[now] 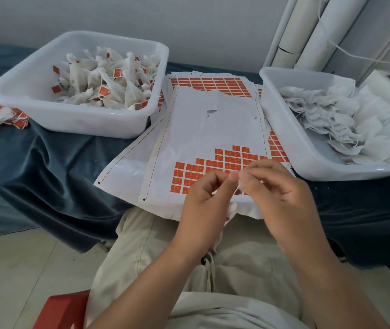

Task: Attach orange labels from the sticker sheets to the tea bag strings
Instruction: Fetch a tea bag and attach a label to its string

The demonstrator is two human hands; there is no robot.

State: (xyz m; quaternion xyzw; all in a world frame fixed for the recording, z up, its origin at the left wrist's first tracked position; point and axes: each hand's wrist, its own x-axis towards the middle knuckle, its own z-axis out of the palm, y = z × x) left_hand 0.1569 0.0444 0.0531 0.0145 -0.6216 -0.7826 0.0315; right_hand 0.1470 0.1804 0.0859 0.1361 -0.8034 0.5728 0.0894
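Note:
My left hand (203,200) and my right hand (274,193) meet over the near end of a sticker sheet (213,129). Together their fingertips pinch the white string (236,186) of a tea bag (230,214), which hangs down between my hands toward my lap. Rows of orange labels (215,166) remain on the sheet's near part, just beyond my fingers. Whether a label is on the string is hidden by my fingers.
A white tub (35,108) at the left holds labelled tea bags (108,84). Another white tub (308,148) at the right holds unlabelled bags (331,115). More sticker sheets (213,83) lie behind. Loose bags (1,115) sit at far left. A red stool (63,309) is below.

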